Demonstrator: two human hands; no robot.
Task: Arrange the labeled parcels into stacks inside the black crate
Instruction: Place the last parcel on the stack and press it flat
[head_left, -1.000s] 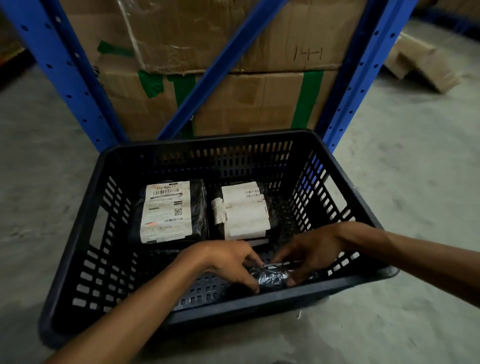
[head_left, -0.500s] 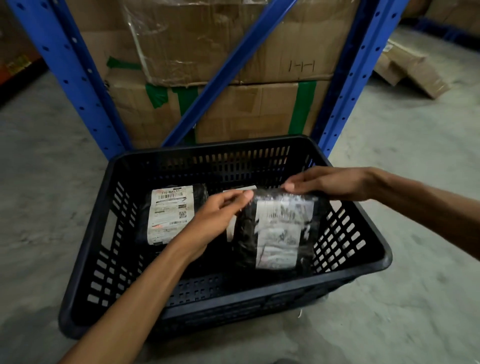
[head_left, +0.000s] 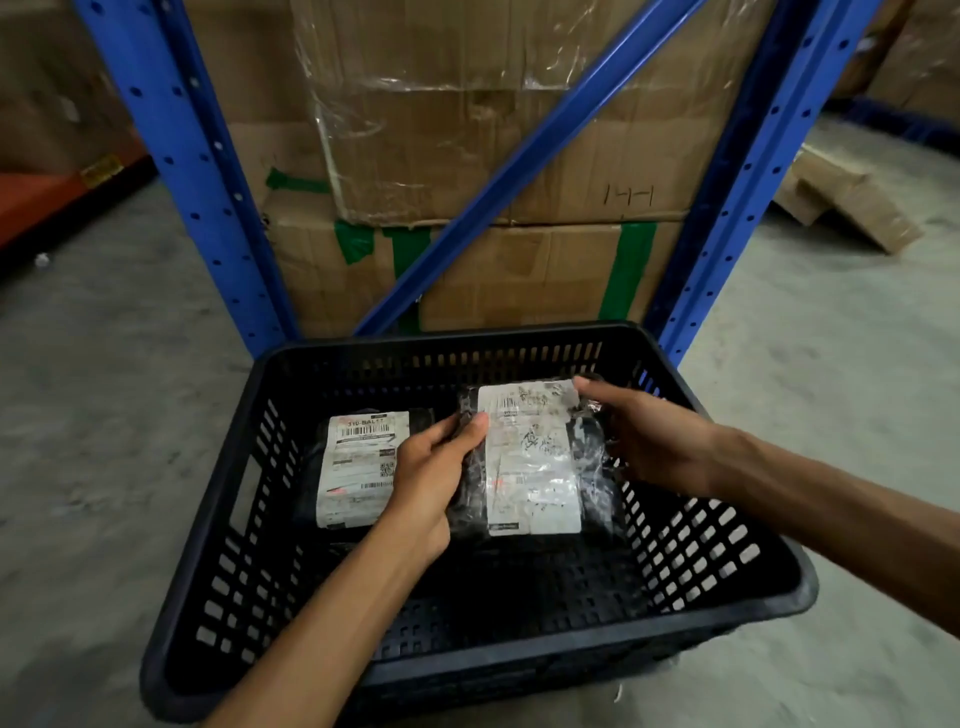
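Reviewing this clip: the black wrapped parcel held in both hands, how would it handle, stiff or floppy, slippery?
The parcel probably flexes slightly: its glossy wrap is wrinkled. That film may be slippery, which may be why the left hand and right hand grip opposite sides. It looks fairly light.

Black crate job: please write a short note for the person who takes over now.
Left hand: grips the left edge of the held parcel.
Right hand: grips its right edge, label up, over the right side of the black crate.
Left parcel: lies label up in the crate.
Done: that parcel is placed.
Left: set the held parcel down, probably on the right stack, hidden under it.
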